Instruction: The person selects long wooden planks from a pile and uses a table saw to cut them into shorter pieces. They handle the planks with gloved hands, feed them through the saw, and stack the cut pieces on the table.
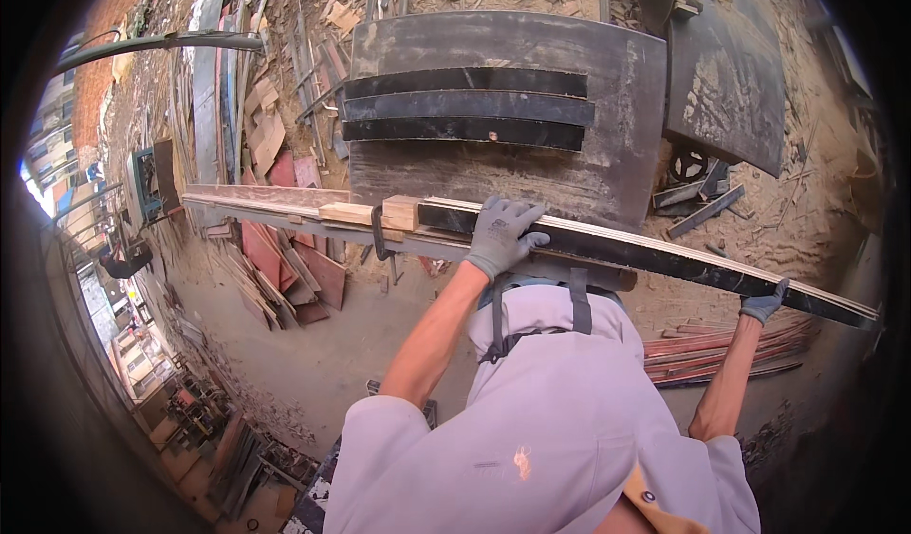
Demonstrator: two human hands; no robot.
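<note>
A bundle of long, narrow plywood strips (645,249) with a black face and pale edges slants across in front of my body. My left hand (503,237), in a grey glove, lies over its left part with the fingers folded across the top. Near the far right end, my right hand (765,303), gloved too, grips the bundle from below. The left end meets a wooden block (399,213). Beside that block, a dark clamp (381,233) holds a pale wood piece (346,213) against a long board (266,204).
Three black strips (465,108) lie side by side on the dark, dusty worktable (607,178). Another dark panel (726,88) stands to the right. Reddish board offcuts (318,283) are heaped at left; a pile of long red-edged strips (721,354) lies below my right hand.
</note>
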